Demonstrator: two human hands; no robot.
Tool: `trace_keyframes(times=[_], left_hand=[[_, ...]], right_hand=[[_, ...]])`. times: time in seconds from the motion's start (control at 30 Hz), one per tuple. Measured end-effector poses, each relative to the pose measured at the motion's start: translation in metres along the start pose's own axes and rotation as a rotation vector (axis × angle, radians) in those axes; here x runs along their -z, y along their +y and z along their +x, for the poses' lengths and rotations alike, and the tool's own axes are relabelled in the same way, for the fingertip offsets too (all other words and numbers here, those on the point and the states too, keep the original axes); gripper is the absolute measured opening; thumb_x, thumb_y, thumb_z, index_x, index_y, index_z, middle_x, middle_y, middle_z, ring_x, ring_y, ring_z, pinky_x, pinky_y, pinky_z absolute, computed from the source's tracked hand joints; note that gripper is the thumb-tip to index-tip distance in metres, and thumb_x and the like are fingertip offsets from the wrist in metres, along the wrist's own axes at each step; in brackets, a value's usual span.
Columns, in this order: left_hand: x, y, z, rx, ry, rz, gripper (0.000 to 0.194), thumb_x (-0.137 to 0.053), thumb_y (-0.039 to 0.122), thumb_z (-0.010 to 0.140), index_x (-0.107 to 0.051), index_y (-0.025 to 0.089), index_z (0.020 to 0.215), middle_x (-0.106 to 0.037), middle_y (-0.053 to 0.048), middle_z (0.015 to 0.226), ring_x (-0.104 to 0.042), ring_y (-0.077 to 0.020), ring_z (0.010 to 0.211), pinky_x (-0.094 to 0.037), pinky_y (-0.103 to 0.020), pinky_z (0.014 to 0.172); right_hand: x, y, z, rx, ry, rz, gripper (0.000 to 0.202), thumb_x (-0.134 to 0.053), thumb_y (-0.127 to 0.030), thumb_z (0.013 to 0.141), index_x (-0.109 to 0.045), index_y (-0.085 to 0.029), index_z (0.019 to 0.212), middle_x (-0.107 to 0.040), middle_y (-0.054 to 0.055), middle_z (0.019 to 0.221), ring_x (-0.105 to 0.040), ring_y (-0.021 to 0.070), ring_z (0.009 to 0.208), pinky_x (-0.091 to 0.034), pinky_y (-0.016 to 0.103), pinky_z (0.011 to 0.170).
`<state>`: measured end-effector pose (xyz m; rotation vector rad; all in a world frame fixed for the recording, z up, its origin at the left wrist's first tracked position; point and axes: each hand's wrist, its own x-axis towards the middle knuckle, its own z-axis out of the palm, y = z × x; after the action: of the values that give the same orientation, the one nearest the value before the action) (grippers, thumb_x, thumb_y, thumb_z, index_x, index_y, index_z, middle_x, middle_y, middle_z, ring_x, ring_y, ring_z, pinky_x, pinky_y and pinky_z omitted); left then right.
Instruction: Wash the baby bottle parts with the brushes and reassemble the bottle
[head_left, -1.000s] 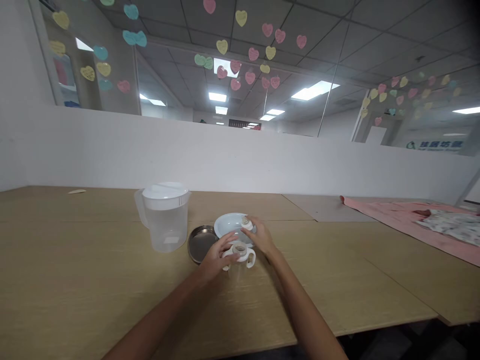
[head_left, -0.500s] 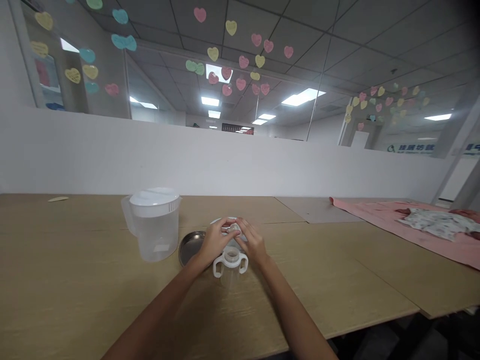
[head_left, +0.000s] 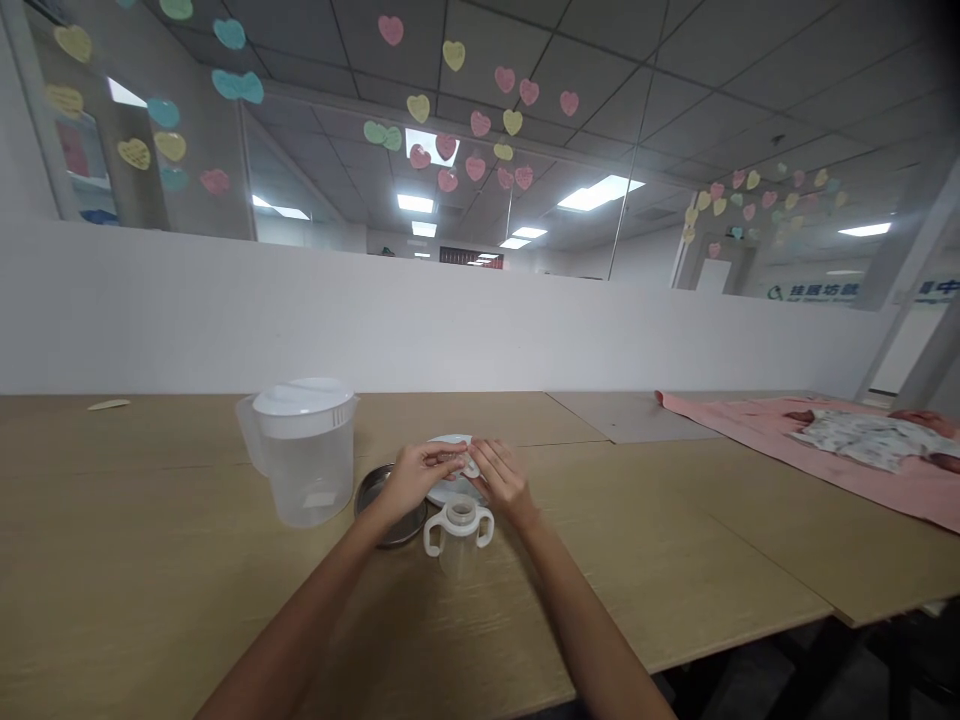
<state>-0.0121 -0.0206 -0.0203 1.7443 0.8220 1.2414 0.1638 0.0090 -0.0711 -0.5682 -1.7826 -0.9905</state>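
An uncapped baby bottle [head_left: 459,545] with two white side handles stands upright on the table, just below my hands. Above its open mouth, my left hand [head_left: 416,480] and my right hand [head_left: 508,482] meet, fingers closed around a small translucent bottle nipple [head_left: 471,466] with a whitish rim. The fingers partly cover it, so its full shape is hidden. Behind the bottle lies a white plate [head_left: 439,494], partly covered by my hands. A round metal dish [head_left: 367,497] is to the left, partly behind my left wrist.
A clear pitcher [head_left: 311,475] with a white lid stands left of the dish. At the right, a pink cloth [head_left: 847,475] carries a patterned garment [head_left: 855,438] with doll-like limbs showing. A low white wall [head_left: 465,335] borders the table's back. The table's front edge runs at lower right.
My left hand has shifted slightly left and its fingers have straightened somewhat. More of the nipple and the plate shows. The bottle stays in place, while the whole view has shifted a little.
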Motion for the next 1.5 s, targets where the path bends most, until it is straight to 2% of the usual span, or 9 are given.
trace_keyframes(times=[0.2,0.37,0.57,0.8,0.93,1.07,1.2,1.37,1.5], left_hand=[[0.007,-0.015,-0.002,0.069,0.001,-0.144,0.040,-0.073,0.038,0.063,-0.069,0.013,0.094,-0.066,-0.011,0.110,-0.064,-0.0208,0.091,-0.053,-0.032,0.078],[0.004,-0.024,-0.002,0.015,0.048,-0.108,0.040,-0.069,0.037,0.067,-0.067,0.014,0.100,-0.064,-0.012,0.114,-0.061,-0.0236,0.100,-0.051,-0.037,0.085],[0.000,-0.024,-0.005,-0.100,0.142,0.125,0.032,-0.064,0.036,0.073,-0.069,0.016,0.098,-0.068,-0.009,0.106,-0.063,-0.0232,0.097,-0.050,-0.036,0.086],[-0.002,-0.021,-0.008,-0.105,0.202,0.111,0.034,-0.062,0.039,0.073,-0.070,0.015,0.096,-0.071,-0.008,0.095,-0.066,-0.0202,0.078,-0.054,-0.031,0.070],[-0.005,-0.020,-0.009,-0.109,0.257,0.190,0.030,-0.063,0.038,0.073,-0.071,0.018,0.093,-0.071,-0.007,0.096,-0.066,-0.0207,0.082,-0.053,-0.033,0.077],[-0.004,-0.021,-0.007,-0.034,0.299,0.005,0.033,-0.064,0.039,0.072,-0.070,0.015,0.094,-0.071,-0.008,0.097,-0.066,-0.0211,0.084,-0.054,-0.032,0.074],[0.013,-0.026,-0.002,0.027,0.457,-0.180,0.041,-0.061,0.043,0.073,-0.068,0.011,0.097,-0.069,-0.012,0.102,-0.065,-0.0198,0.085,-0.053,-0.030,0.071],[0.029,-0.043,-0.004,0.002,0.369,0.203,0.036,-0.063,0.043,0.071,-0.069,0.016,0.094,-0.070,-0.009,0.095,-0.062,-0.0183,0.078,-0.050,-0.031,0.070],[0.021,-0.056,-0.008,-0.145,0.263,0.662,0.030,-0.061,0.035,0.074,-0.067,0.019,0.099,-0.068,-0.006,0.094,-0.061,-0.0206,0.085,-0.046,-0.033,0.080]], right_hand=[[-0.007,-0.001,-0.004,0.023,-0.061,-0.016,0.030,-0.047,-0.023,0.088,-0.058,-0.017,0.116,-0.065,0.007,0.112,-0.057,0.0163,0.102,-0.042,0.034,0.095],[-0.008,-0.002,-0.006,-0.069,-0.147,-0.030,0.033,-0.041,-0.023,0.091,-0.055,-0.022,0.121,-0.061,0.005,0.118,-0.055,0.0166,0.104,-0.039,0.036,0.097],[-0.008,-0.005,-0.004,-0.159,-0.222,0.039,0.035,-0.039,-0.021,0.092,-0.052,-0.026,0.124,-0.060,0.004,0.120,-0.055,0.0165,0.104,-0.035,0.037,0.099],[-0.003,-0.008,0.003,-0.148,-0.183,-0.005,0.034,-0.041,-0.020,0.091,-0.054,-0.027,0.122,-0.060,0.002,0.120,-0.054,0.0168,0.102,-0.032,0.037,0.099],[-0.002,-0.011,0.007,-0.163,-0.186,0.004,0.035,-0.040,-0.021,0.091,-0.051,-0.025,0.124,-0.062,0.003,0.118,-0.056,0.0153,0.093,-0.033,0.037,0.098],[-0.002,-0.011,0.007,-0.175,-0.192,0.035,0.037,-0.037,-0.020,0.091,-0.049,-0.023,0.126,-0.062,0.005,0.117,-0.057,0.0151,0.094,-0.033,0.036,0.097],[-0.001,0.006,-0.002,-0.292,-0.112,0.035,0.036,-0.037,-0.021,0.091,-0.049,-0.019,0.124,-0.061,0.009,0.116,-0.056,0.0171,0.099,-0.035,0.036,0.093],[-0.003,0.025,-0.017,-0.601,-0.072,-0.053,0.049,-0.053,-0.049,0.080,-0.054,-0.012,0.113,-0.065,0.012,0.092,-0.055,0.0226,0.083,-0.037,0.037,0.081],[-0.008,0.019,-0.019,-0.596,-0.245,-0.015,0.040,-0.055,-0.054,0.077,-0.062,-0.016,0.085,-0.064,0.007,0.075,-0.054,0.0206,0.077,-0.034,0.033,0.079]])
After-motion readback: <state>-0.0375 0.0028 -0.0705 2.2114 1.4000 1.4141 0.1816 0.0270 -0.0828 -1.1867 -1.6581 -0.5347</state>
